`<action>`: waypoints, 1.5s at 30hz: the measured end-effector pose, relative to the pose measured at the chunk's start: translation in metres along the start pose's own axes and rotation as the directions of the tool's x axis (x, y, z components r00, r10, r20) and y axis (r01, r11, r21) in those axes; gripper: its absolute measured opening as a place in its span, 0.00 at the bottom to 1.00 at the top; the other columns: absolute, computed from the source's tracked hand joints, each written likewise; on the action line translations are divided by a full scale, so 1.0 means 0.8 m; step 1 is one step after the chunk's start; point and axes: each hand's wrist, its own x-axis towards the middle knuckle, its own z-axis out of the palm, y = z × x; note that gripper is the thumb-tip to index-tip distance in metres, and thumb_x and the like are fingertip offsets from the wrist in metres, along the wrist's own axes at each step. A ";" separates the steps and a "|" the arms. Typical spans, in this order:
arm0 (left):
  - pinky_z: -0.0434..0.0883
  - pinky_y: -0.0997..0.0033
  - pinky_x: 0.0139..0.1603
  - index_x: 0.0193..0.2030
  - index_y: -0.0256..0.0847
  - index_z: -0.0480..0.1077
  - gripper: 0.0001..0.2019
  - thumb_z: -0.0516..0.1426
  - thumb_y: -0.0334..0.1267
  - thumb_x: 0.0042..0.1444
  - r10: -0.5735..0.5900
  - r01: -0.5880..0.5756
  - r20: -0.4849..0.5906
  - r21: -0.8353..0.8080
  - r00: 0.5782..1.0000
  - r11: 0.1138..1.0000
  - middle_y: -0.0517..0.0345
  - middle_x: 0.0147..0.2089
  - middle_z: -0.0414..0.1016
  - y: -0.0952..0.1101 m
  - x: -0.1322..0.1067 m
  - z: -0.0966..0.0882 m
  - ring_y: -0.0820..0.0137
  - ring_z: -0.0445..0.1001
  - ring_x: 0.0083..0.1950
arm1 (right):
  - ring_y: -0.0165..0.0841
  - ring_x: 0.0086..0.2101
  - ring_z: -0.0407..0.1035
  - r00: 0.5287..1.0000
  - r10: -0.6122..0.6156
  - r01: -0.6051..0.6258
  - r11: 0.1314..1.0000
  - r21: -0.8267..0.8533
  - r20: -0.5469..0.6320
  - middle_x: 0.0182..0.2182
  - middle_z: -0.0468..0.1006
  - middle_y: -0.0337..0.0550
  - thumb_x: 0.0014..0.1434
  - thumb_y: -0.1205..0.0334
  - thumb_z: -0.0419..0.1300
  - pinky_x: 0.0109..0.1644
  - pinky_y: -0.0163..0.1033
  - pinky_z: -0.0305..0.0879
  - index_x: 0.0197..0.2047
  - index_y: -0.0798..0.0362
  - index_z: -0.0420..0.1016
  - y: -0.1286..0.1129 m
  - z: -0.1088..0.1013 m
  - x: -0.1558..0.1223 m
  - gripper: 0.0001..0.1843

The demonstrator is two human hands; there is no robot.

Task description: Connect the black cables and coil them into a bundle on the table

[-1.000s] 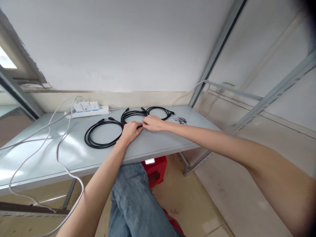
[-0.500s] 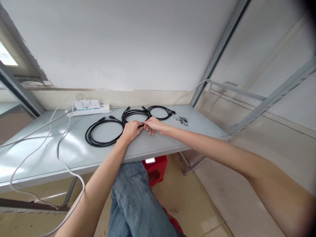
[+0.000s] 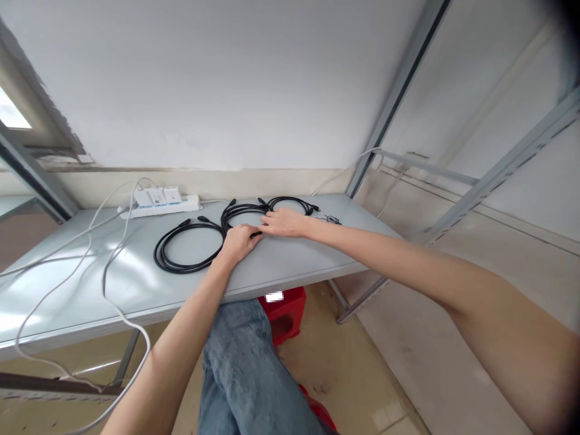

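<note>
Three coiled black cables lie in a row on the grey table. Both my hands are at the front edge of the middle black cable point(image 3: 231, 211). My left hand point(image 3: 241, 243) has its fingers curled round that coil's front edge. Close beside it, my right hand point(image 3: 285, 223) reaches over the same coil, palm down, fingertips at the cable; its grip is partly hidden. The left black cable point(image 3: 165, 261) lies by my left wrist. Behind my right hand is the right black cable point(image 3: 290, 198). Short black ties point(image 3: 332, 220) lie past my right forearm, partly covered by it.
A white power strip point(image 3: 163, 208) with plugged-in white adapters stands at the table's back left. White cords point(image 3: 106, 284) trail over the table point(image 3: 113, 229) and its front edge. Grey metal posts point(image 3: 389, 115) frame it. A red stool point(image 3: 290, 308) is underneath.
My right hand has turned from a pinch at the coil's front to palm down and reaches further over the coil. My right forearm now partly covers the ties. The left hand stays nearly in place.
</note>
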 end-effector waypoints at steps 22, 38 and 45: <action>0.70 0.66 0.44 0.51 0.47 0.83 0.17 0.54 0.46 0.68 -0.040 0.040 0.001 -0.017 0.999 0.999 0.49 0.47 0.85 -0.002 0.002 0.000 0.57 0.80 0.51 | 0.24 0.15 0.58 0.594 0.540 -0.313 -0.528 0.789 0.597 0.14 0.68 0.37 0.62 0.66 0.58 0.21 0.32 0.50 0.23 0.58 0.73 -0.052 -0.014 0.024 0.15; 0.70 0.66 0.47 0.49 0.43 0.83 0.19 0.55 0.52 0.69 -0.027 0.027 0.023 -0.008 0.999 1.000 0.47 0.48 0.84 0.000 0.001 0.000 0.57 0.80 0.51 | 0.36 0.33 0.71 0.713 0.670 -0.614 0.454 0.645 0.206 0.36 0.80 0.51 0.78 0.53 0.44 0.34 0.37 0.57 0.42 0.55 0.76 -0.038 -0.006 -0.006 0.23; 0.71 0.64 0.47 0.47 0.39 0.82 0.18 0.55 0.50 0.69 -0.075 0.073 0.030 0.042 0.997 0.996 0.43 0.46 0.84 0.002 0.000 0.000 0.54 0.80 0.51 | 0.40 0.44 0.66 0.991 0.094 -0.082 0.990 0.118 -0.097 0.48 0.75 0.55 0.75 0.70 0.42 0.39 0.41 0.55 0.61 0.53 0.69 -0.016 -0.001 -0.010 0.20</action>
